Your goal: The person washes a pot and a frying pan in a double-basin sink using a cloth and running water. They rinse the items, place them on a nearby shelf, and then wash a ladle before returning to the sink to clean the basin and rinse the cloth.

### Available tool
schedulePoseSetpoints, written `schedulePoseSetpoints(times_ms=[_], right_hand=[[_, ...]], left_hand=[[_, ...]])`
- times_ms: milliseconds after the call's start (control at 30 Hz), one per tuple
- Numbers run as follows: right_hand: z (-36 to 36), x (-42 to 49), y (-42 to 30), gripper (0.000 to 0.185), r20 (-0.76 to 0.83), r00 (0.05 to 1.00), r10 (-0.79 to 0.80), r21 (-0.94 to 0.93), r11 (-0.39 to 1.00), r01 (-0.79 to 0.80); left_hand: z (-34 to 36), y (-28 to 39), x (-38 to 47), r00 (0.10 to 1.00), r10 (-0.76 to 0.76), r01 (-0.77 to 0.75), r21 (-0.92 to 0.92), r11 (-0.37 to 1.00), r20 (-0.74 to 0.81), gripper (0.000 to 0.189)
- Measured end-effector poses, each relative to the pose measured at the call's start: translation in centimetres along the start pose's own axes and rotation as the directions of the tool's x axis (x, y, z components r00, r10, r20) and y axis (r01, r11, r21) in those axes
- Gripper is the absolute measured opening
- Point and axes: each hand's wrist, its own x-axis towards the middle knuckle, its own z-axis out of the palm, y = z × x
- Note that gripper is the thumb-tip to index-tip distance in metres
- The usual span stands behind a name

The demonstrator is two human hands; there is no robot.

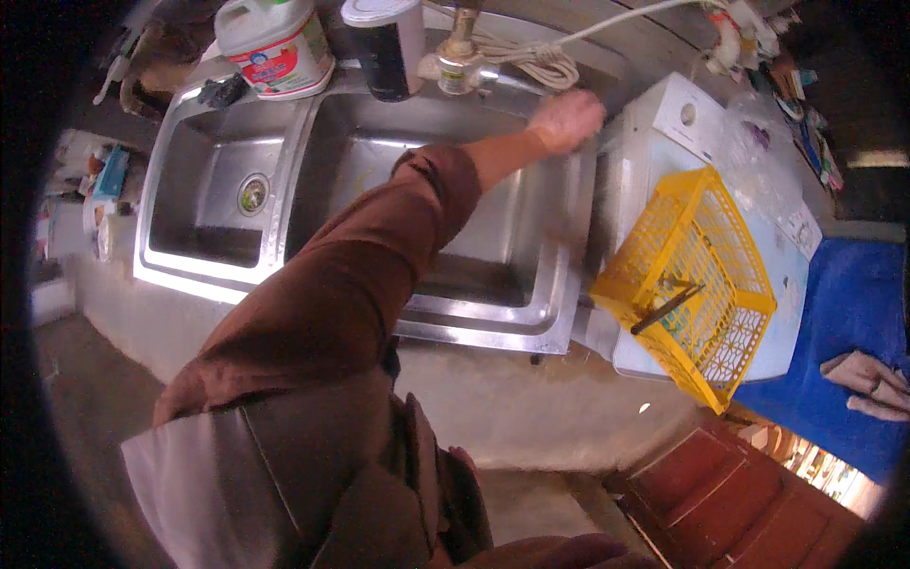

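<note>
My left hand [569, 121], blurred, reaches across a double-bowl stainless steel sink [419, 328] to its far right corner. Its fingers look curled, but whether they hold anything is unclear. Just beyond it lies a coiled pale hose [558, 67]. The brass-coloured faucet base [455, 67] stands left of the hand at the sink's back edge. My brown-sleeved forearm covers part of the larger bowl. In the smaller bowl, a drain strainer [253, 194] holds some greenish scraps. My right hand is out of view.
Behind the sink stand a white jug with a red label [281, 60] and a dark canister with a white lid [384, 50]. To the right, a yellow plastic basket [693, 284] rests on a white washing machine [633, 171]. Beyond are a blue cloth [853, 299] and reddish-brown panels [739, 498].
</note>
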Motion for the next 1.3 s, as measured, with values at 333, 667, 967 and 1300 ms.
schedulePoseSetpoints(times_ms=[333, 667, 967, 1300], right_hand=[[2.9, 1.8, -6.1, 0.031, 0.043, 0.999, -0.015, -0.262, 0.965, 0.026], [5.7, 1.2, -9.8, 0.031, 0.149, 0.988, -0.032, -0.389, 0.917, 0.089], [9.9, -0.4, -12.1, 0.031, 0.258, 0.966, -0.03, -0.517, 0.84, 0.164], [18.5, -3.6, -10.7, 0.031, 0.386, 0.922, 0.005, -0.636, 0.726, 0.262]], left_hand=[[-0.1, -2.8, -0.4, 0.986, 0.07, -0.089, 0.125, 0.988, 0.152, 0.031], [-14.6, -6.2, -10.1, 0.666, -0.745, 0.745, -0.076, 0.662, 0.038, 0.038], [-22.6, -13.2, -16.1, 0.754, -0.646, 0.469, 0.789, 0.397, -0.123, 0.036], [-30.4, -8.0, -23.6, 0.731, -0.682, 0.609, 0.424, 0.67, 0.029, 0.038]])
